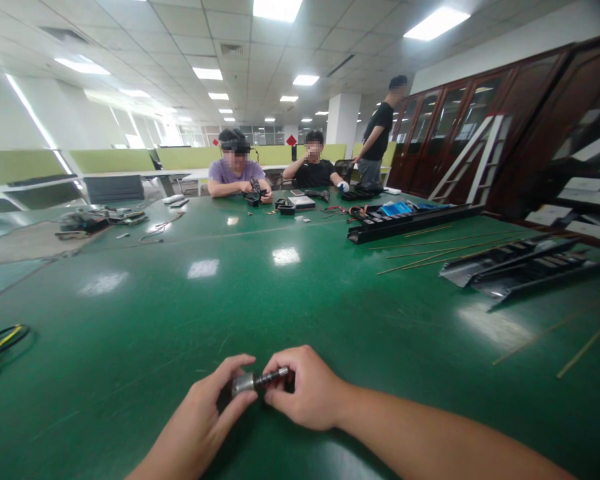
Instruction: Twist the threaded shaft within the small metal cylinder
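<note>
Low over the near edge of the green table (300, 293), both my hands grip one small metal part (255, 381). It has a silver cylindrical end and a darker threaded shaft. My left hand (205, 417) pinches the silver end between thumb and fingers. My right hand (305, 393) is closed round the dark shaft end. The part lies roughly level between the two hands.
Black metal trays (520, 270) and thin wooden rods (430, 257) lie to the right. A long black rail (410, 223) sits further back. Cables (0, 340) lie at the left edge. Two people (237, 173) sit at the far side; a third (377, 137) stands by wooden cabinets (480, 127).
</note>
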### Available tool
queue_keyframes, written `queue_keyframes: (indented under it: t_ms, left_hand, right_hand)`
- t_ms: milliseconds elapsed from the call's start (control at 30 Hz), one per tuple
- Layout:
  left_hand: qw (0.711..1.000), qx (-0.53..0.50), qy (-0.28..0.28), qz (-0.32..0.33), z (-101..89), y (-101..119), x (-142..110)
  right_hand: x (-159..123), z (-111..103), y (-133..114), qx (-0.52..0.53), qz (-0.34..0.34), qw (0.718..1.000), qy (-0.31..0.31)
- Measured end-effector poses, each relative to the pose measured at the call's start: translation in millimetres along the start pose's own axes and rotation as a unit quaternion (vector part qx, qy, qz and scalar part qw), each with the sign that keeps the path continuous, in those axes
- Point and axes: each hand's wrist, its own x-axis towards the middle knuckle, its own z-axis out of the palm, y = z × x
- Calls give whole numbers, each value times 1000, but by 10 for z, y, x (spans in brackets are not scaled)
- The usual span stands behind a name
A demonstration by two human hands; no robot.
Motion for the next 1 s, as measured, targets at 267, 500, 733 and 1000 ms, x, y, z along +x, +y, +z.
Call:
queue_keyframes:
  t_ms: [267,500,733,1000]
  left_hand:
    - [998,-11,29,48,12,1,23]
    - [996,-3,56,72,-4,-35,78]
    - [998,-20,54,15,22,-74,50]
    - [998,-42,14,-43,-15,73,35]
  right_hand:
    - [6,-11,-26,37,-7,999,18]
    - [3,-5,-29,71,-6,997,28]
    - [9,-9,-12,42,-2,999,29]
    - [20,-1,-15,43,15,998,35]
